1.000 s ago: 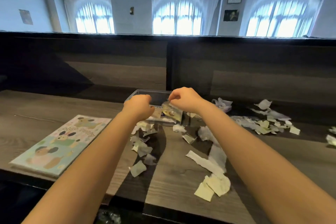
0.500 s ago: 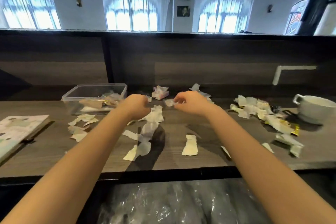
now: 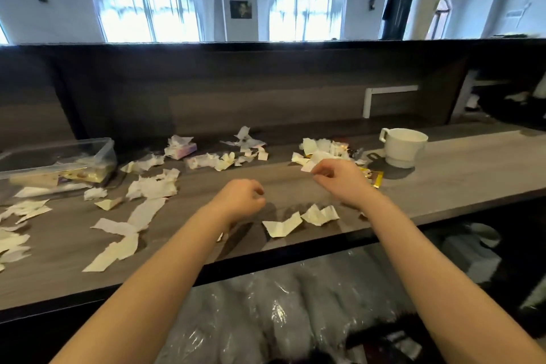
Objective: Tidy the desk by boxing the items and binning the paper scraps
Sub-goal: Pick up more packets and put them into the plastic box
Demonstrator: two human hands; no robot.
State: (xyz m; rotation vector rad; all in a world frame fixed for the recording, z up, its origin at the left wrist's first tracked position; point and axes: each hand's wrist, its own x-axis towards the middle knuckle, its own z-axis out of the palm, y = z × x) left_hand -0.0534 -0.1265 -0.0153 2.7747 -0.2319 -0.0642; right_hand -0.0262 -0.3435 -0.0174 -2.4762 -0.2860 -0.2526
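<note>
Here left hand (image 3: 240, 201) and right hand (image 3: 339, 183) hover (curled) over paper scraps (image 3: 320, 214).

A white cup (image 3: 403, 146) stands on the grey wooden surface (image 3: 458, 174). Just left of the cup lies a heap of torn paper scraps (image 3: 320, 149) with a yellow wrapper (image 3: 375, 179). The right hand (image 3: 339, 183) hangs there, fingers curled beside a white scrap; whether they pinch it cannot be told. Further left of the cup, the left hand (image 3: 242, 201) hovers loosely curled, holding nothing. Far left of the cup sits a clear plastic box (image 3: 107, 151).
</note>
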